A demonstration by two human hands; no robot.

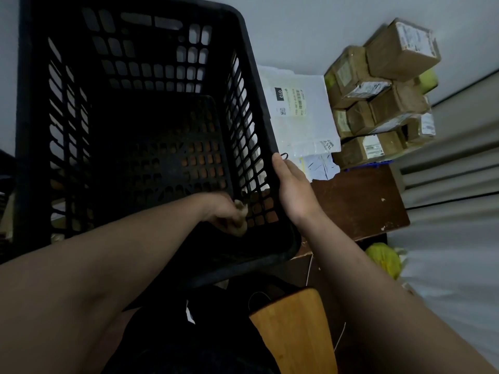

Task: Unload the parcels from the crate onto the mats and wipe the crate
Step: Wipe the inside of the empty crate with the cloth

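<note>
A large black perforated plastic crate (35, 103) fills the left and middle of the view, tilted toward me, with nothing inside it but my hand. My left hand (221, 211) reaches into its near right corner and grips a small beige cloth (241, 211) pressed against the inner wall. My right hand (291, 190) holds the crate's right rim from outside, the thumb along the edge. White plastic mailer parcels (299, 109) lie to the right of the crate. Brown cardboard parcels (378, 98) are stacked further right against the wall.
A dark brown table top (359, 201) lies under the parcels. A wooden board (294, 330) sits below the crate near my right forearm. A yellow-green bag (383, 257) rests beside the table edge. Pale striped fabric (453, 184) covers the right side.
</note>
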